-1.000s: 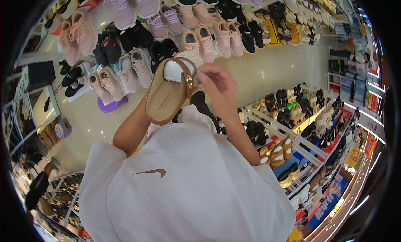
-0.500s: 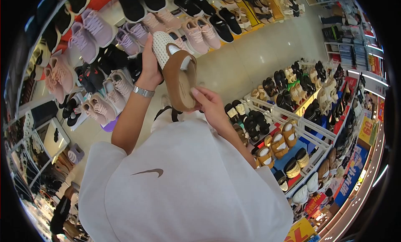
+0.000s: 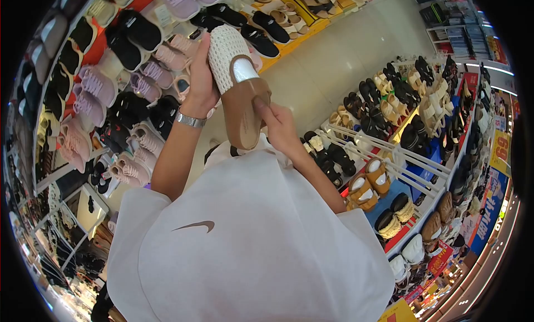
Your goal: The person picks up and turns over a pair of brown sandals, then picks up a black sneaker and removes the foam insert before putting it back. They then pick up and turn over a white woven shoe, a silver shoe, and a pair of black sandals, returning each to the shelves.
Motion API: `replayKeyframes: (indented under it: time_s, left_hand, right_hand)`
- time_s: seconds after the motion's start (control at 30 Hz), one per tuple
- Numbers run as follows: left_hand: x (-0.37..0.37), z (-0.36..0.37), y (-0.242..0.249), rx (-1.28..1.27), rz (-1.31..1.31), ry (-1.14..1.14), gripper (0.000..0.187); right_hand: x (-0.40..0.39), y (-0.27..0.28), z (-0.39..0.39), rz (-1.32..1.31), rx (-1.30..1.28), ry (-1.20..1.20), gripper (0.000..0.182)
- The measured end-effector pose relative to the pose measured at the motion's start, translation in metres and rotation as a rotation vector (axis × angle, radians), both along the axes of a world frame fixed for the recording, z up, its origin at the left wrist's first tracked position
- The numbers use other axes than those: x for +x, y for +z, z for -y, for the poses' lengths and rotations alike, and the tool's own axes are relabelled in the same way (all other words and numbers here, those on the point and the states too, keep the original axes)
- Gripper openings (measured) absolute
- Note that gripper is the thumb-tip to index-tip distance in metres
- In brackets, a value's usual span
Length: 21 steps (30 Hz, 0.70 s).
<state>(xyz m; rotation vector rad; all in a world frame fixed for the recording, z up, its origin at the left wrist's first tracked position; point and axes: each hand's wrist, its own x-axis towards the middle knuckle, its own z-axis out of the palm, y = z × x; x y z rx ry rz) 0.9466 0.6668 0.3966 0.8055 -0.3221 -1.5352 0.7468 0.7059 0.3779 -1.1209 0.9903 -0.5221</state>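
A brown slip-on shoe (image 3: 242, 113) with a white woven toe and silvery stuffing inside is held up in front of my chest. My left hand (image 3: 201, 80), with a metal watch at the wrist, grips the toe end from its left side. On the right, my right hand (image 3: 276, 122) is at the open heel part, the thumb at the inner edge by the strap and the other fingers partly hidden behind the shoe.
Sneakers in pink (image 3: 76, 141), lilac (image 3: 99, 84) and black (image 3: 134, 35) fill racks at the left. A white rack (image 3: 389, 155) on the right bears sandals and slippers. Pale floor (image 3: 328, 66) runs between the displays.
The shoe has turned slightly, showing more of its woven toe. My right thumb has moved up from the heel edge towards the strap. The view has shifted a little.
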Motion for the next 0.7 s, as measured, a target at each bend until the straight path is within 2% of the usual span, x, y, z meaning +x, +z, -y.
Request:
replayKeyframes:
  time_s: [0.27,0.37,0.47,0.53,0.63,0.7]
  left_hand:
    - [-0.054,0.041,-0.010,0.065,-0.093,-0.013,0.075]
    - [-0.060,0.050,-0.019,-0.100,-0.292,-0.045,0.077]
    - [-0.069,0.057,-0.034,-0.241,-0.466,-0.089,0.078]
    - [-0.075,0.062,-0.039,-0.334,-0.620,-0.135,0.075]
    - [-0.083,0.077,-0.039,-0.366,-0.681,-0.192,0.073]
    - [-0.087,0.091,-0.037,-0.261,-0.467,-0.158,0.074]
  right_hand:
    - [-0.056,-0.007,0.045,-0.076,-0.077,-0.043,0.039]
    - [-0.059,0.002,0.050,0.102,0.167,-0.103,0.045]
    - [-0.067,0.018,0.054,0.207,0.439,0.129,0.055]
    - [-0.068,0.017,0.052,0.171,0.344,0.116,0.057]
    - [-0.073,0.012,0.052,0.146,0.270,0.064,0.057]
    - [-0.077,0.004,0.053,0.157,0.195,-0.010,0.057]
